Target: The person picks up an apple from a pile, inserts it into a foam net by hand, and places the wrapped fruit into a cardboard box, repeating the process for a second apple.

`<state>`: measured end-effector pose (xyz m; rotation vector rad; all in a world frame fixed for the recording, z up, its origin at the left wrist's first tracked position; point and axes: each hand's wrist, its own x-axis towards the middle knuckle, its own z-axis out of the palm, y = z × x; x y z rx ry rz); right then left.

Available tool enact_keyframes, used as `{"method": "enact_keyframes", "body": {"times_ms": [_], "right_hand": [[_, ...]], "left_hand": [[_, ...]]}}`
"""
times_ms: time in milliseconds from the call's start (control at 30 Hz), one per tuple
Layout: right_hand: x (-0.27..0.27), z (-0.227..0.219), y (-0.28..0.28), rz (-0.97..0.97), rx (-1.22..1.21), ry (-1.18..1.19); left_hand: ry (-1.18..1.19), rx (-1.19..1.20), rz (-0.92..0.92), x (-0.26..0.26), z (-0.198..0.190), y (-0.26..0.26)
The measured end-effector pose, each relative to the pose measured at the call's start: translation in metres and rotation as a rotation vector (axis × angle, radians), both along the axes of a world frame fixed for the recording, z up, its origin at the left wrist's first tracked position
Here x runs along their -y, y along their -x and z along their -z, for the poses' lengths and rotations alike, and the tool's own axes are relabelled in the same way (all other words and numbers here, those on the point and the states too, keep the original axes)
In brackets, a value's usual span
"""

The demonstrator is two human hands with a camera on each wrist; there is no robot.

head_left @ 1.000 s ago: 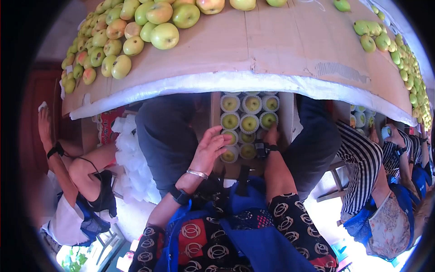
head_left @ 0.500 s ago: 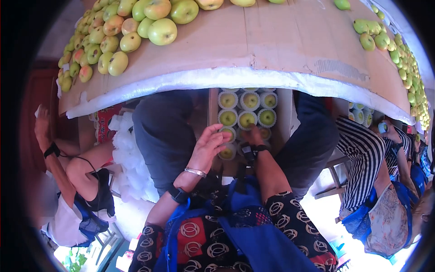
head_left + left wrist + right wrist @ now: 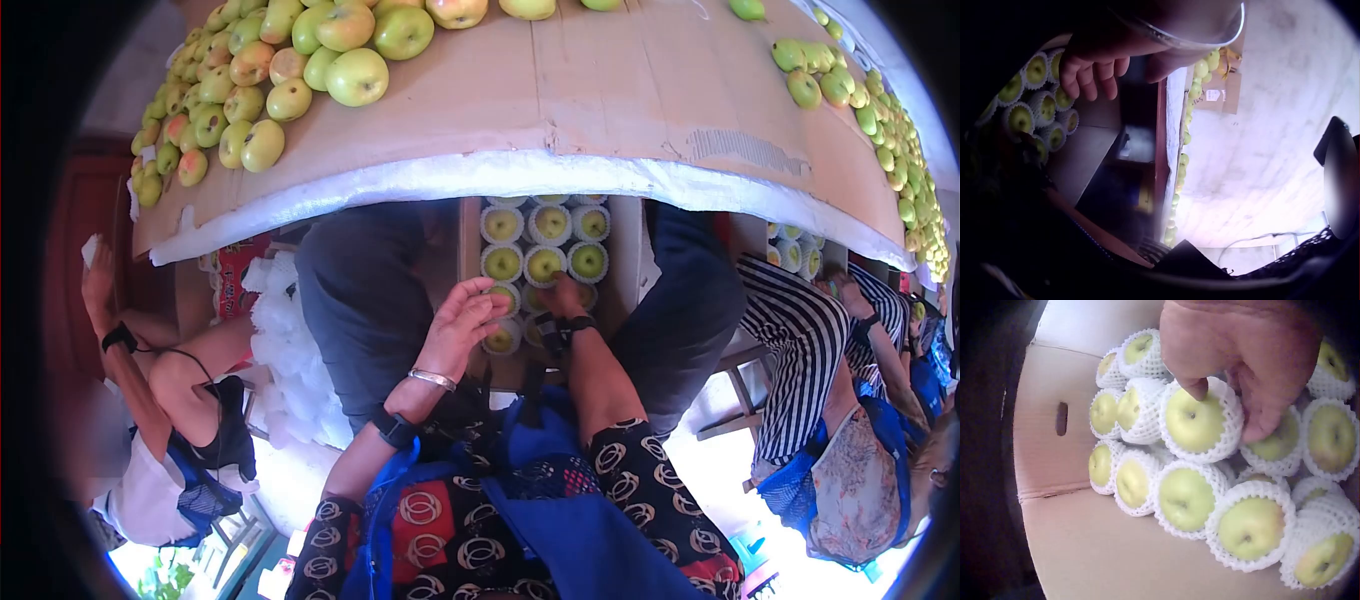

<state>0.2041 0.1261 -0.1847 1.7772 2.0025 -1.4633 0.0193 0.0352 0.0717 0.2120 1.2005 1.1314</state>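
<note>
Green apples in white foam nets fill a cardboard box (image 3: 1054,462) between the person's knees. My right hand (image 3: 568,298) reaches into it, near the front rows. In the right wrist view, thumb and fingers grip one netted apple (image 3: 1194,425) at its edge, the thumb tip on the skin beside the stem hollow. That apple overlaps its neighbours in this view. The fingertips (image 3: 1260,428) come down by another netted apple (image 3: 1272,440). My left hand (image 3: 460,325) hovers at the box's left side with loosely bent fingers, holding nothing; several netted apples (image 3: 1021,119) show below it.
A cardboard-covered table (image 3: 640,110) overhangs the box's far end, with a heap of bare apples (image 3: 260,70) at left and more apples (image 3: 890,150) at right. White foam nets (image 3: 300,370) are piled left of the knees. Other people sit on both sides.
My right hand has moved left, from the box's right column toward the middle one, and has stayed there over the last half second. The left hand holds nearly the same place.
</note>
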Motion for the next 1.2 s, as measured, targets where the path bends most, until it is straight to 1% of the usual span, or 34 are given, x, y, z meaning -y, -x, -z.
{"method": "enact_keyframes", "body": {"times_ms": [67, 100, 167, 200, 267, 300, 367, 400, 467, 500, 567, 600, 633, 667, 700, 767, 800, 833, 867, 900, 933, 967, 1000, 1033, 1100, 1133, 1167, 1200], "right_hand": [[-0.001, -0.004, 0.0, -0.043, 0.037, -0.123], [-0.004, -0.011, 0.0, -0.044, 0.035, -0.125], [-0.006, -0.026, -0.004, -0.133, 0.141, -0.137], [-0.005, -0.023, -0.008, -0.134, 0.138, -0.14], [-0.005, -0.019, -0.009, -0.258, 0.163, -0.157], [-0.003, -0.012, -0.008, -0.263, 0.159, -0.166], [0.003, 0.002, -0.01, 0.369, -0.049, -0.017], [0.003, -0.011, -0.009, 0.368, -0.05, -0.023], [0.001, -0.05, 0.004, 0.43, 0.004, -0.288], [0.0, -0.05, 0.005, 0.429, -0.002, -0.294], [-0.004, -0.051, 0.0, 0.785, -0.082, -0.308], [-0.007, -0.033, -0.009, 0.784, -0.08, -0.312], [-0.01, -0.001, -0.019, 0.861, -0.185, -0.293], [-0.012, 0.017, -0.022, 0.933, -0.296, -0.273], [-0.013, 0.01, -0.018, 0.926, -0.302, -0.273], [-0.013, -0.019, -0.015, 0.864, -0.201, -0.269], [-0.012, -0.037, -0.015, 0.858, -0.202, -0.268], [-0.011, -0.054, -0.013, 0.831, -0.178, -0.254], [-0.009, -0.063, -0.01, 0.806, -0.156, -0.239], [-0.012, -0.042, -0.014, 0.807, -0.162, -0.235], [-0.019, 0.0, -0.024, 0.845, -0.18, -0.129], [-0.023, 0.025, -0.027, 0.88, -0.196, -0.023], [-0.022, 0.017, -0.02, 0.881, -0.201, -0.02], [-0.018, -0.003, -0.012, 0.531, -0.269, 0.169], [0.002, -0.073, 0.014, 0.117, -0.367, 0.415], [0.018, -0.113, 0.035, 0.055, -0.409, 0.478], [0.031, -0.129, 0.047, -0.127, -0.433, 0.422], [0.045, -0.142, 0.054, -0.302, -0.449, 0.366]], "left_hand": [[-0.006, -0.007, -0.009, 0.0, -0.001, 0.001], [-0.005, -0.005, -0.004, 0.0, 0.0, 0.001], [-0.002, -0.001, 0.003, 0.001, 0.001, -0.002], [-0.002, 0.005, -0.001, 0.0, 0.001, -0.002], [-0.014, -0.001, -0.012, 0.0, -0.001, -0.001], [-0.016, 0.003, -0.015, 0.0, -0.002, -0.001], [-0.022, 0.014, -0.018, 0.002, -0.001, -0.003], [-0.019, 0.017, -0.02, 0.003, 0.0, -0.003], [-0.024, 0.013, -0.021, 0.005, -0.002, 0.001], [-0.065, 0.02, -0.008, 0.007, -0.004, 0.002], [-0.11, 0.033, 0.002, 0.011, -0.011, 0.005], [-0.223, 0.089, -0.012, 0.014, -0.022, 0.01], [-0.335, 0.143, -0.027, 0.017, -0.034, 0.017], [-0.375, 0.126, -0.028, 0.022, -0.048, 0.024], [-0.463, 0.172, -0.047, 0.029, -0.059, 0.034], [-0.565, 0.119, -0.115, 0.05, -0.07, 0.065], [-0.63, 0.1, -0.171, 0.061, -0.074, 0.082], [-0.595, 0.044, -0.267, 0.076, -0.073, 0.102], [-0.621, 0.071, -0.399, 0.091, -0.064, 0.123], [-0.622, 0.064, -0.396, 0.1, -0.053, 0.137], [-0.374, -0.335, -0.497, 0.108, -0.04, 0.149], [-0.108, -0.726, -0.585, 0.118, -0.023, 0.162], [-0.035, -1.079, -0.309, 0.139, 0.013, 0.184], [0.044, -1.409, -0.004, 0.158, 0.045, 0.196], [0.018, -1.664, 0.132, 0.168, 0.066, 0.178], [0.018, -1.664, 0.127, 0.177, 0.087, 0.179], [0.038, -1.645, 0.197, 0.185, 0.111, 0.183], [0.057, -1.619, 0.272, 0.19, 0.124, 0.183]]}}
